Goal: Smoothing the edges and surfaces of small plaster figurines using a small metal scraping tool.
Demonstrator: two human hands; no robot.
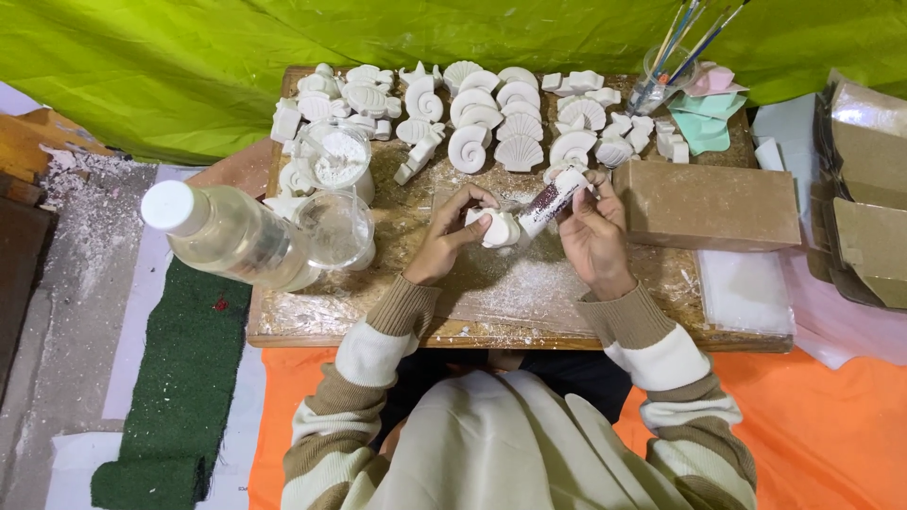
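Observation:
My left hand (449, 236) holds a small white plaster shell (498, 229) over the middle of the wooden board (378, 321). My right hand (590, 236) grips a slim tube with a white cap and dark glittery contents (551, 201), tilted with its lower end touching the shell. Both sleeves are striped brown and cream. White powder dusts the board beneath my hands.
Several white plaster shells (491, 118) lie in rows at the board's far edge. A clear bottle with a white cap (231, 236), two clear cups (338, 227), a brown cardboard box (709, 203) and a jar of brushes (666, 71) stand around. Green cloth hangs behind.

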